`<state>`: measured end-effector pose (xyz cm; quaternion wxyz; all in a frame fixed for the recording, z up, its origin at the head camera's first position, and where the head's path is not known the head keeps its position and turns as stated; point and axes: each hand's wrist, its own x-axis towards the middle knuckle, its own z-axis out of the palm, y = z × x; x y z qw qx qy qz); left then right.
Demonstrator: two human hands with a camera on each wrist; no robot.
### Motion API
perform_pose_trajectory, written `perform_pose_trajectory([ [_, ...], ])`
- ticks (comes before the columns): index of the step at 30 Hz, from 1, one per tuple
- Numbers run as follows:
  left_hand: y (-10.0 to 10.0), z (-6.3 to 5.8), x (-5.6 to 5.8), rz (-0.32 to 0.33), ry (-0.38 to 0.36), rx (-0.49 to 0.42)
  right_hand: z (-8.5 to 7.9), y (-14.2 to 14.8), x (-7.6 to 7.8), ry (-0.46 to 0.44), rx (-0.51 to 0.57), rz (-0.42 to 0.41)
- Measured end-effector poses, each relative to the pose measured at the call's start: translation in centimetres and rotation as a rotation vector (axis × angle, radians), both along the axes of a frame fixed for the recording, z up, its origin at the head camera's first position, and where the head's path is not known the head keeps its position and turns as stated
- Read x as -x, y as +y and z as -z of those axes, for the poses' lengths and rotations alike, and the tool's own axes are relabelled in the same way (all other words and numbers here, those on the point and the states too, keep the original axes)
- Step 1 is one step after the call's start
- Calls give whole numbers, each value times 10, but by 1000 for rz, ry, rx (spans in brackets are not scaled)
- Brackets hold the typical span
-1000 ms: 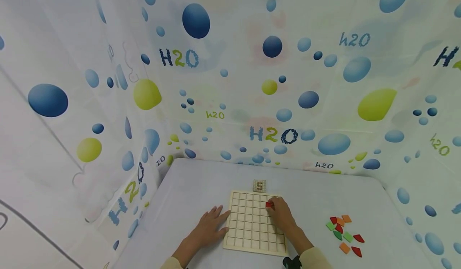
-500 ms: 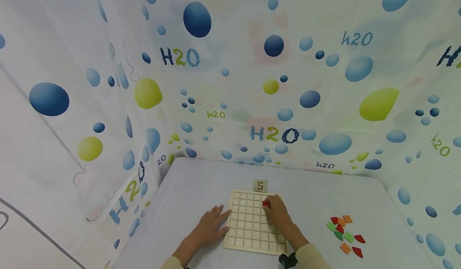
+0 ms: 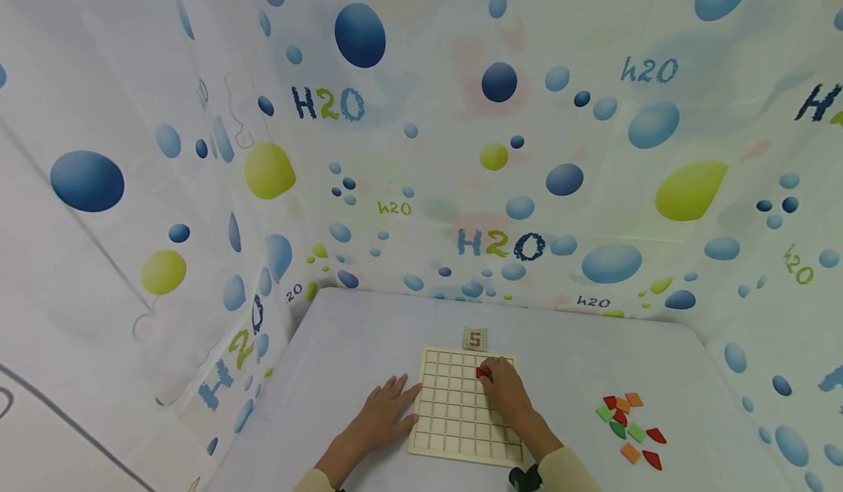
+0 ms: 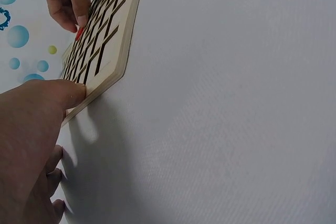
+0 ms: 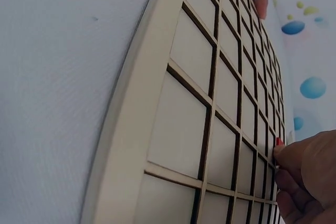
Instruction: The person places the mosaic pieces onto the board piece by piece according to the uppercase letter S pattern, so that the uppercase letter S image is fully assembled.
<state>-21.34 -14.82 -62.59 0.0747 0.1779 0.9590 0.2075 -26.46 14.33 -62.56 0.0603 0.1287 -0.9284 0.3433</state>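
A pale wooden grid board [image 3: 454, 411] with square cells lies on the table. My right hand [image 3: 507, 388] pinches a small red tile [image 3: 481, 373] over the cells near the board's far edge; the red bit [image 5: 279, 141] also peeks out past the fingers in the right wrist view. My left hand [image 3: 384, 413] touches the board's left edge with its fingers spread, the thumb [image 4: 71, 94] against the frame in the left wrist view. Just beyond the board is a small card [image 3: 475, 340] showing a figure like an S or 5. The tile's full shape is hidden by the fingers.
Right of the board lies a loose group of flat tiles: orange squares [image 3: 630, 453], light green squares [image 3: 636, 433], red pieces [image 3: 656, 435] and a dark green piece [image 3: 617, 429]. A patterned curtain [image 3: 428, 184] rises behind the white tabletop [image 3: 369, 331].
My right hand has shifted slightly left with the red tile, across the far cells of the board. The left hand has stayed at the board's edge.
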Motion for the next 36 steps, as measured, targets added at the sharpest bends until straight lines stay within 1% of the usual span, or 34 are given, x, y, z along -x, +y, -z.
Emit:
perform_pose_trajectory([
  [4,0,-1,0,4,-3,-5,1,1,-1,-10,9,-5],
  [11,1,-1,-1,15,-1,-30,1,8,-1,23,29,-24],
  [15,1,-1,-1,16,1,-26,0,15,-3,-2,66,-27],
  [19,0,-3,-1,20,6,-38,-1,26,-4,-33,83,-13],
  [22,-1,-4,-2,28,9,-50,-3,39,-2,-28,54,26],
  [26,-1,-3,-1,35,9,-50,-7,67,0,-25,7,97],
  [31,-1,-2,0,35,9,-36,-17,118,-2,-20,-34,156],
  [36,-2,-5,0,36,11,-47,-28,174,-9,-74,-60,195],
])
